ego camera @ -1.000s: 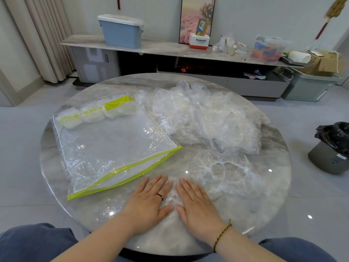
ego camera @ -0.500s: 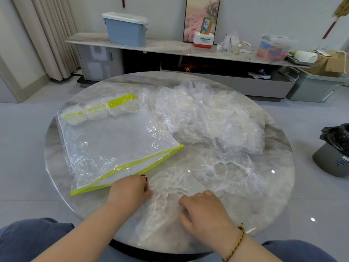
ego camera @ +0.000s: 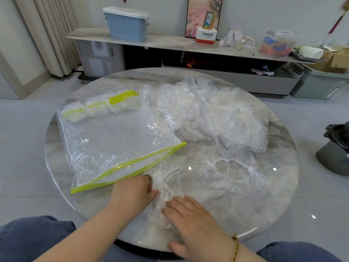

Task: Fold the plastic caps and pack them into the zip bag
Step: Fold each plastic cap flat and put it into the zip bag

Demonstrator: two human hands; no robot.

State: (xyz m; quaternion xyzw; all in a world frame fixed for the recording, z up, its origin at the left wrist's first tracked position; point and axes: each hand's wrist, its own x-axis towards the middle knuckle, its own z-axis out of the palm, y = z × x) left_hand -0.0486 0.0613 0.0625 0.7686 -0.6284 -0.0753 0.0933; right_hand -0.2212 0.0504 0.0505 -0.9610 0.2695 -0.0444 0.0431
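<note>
A clear plastic cap [ego camera: 166, 184] lies gathered into a narrow strip at the near edge of the round marble table [ego camera: 273, 201]. My left hand [ego camera: 132, 191] has its fingers curled and grips the strip's left side. From the right, my right hand [ego camera: 190, 220] presses flat on the strip's near end. To the left lies the clear zip bag [ego camera: 117, 140] with lime-green edges, its open mouth towards my left hand. Folded caps [ego camera: 102, 110] sit inside at its far end. One spread cap [ego camera: 226, 167] lies to the right, with a loose pile of caps [ego camera: 207, 114] behind it.
A long low cabinet [ego camera: 170, 42] stands beyond the table with a blue lidded bin [ego camera: 126, 25], boxes and clutter on it. A bin with a black bag [ego camera: 336, 148] is on the floor at the right. Curtains hang at the far left.
Both hands pressed flat on the cap a second ago. They then drew its sides inward, and the cap is now a narrow strip with the hands close together.
</note>
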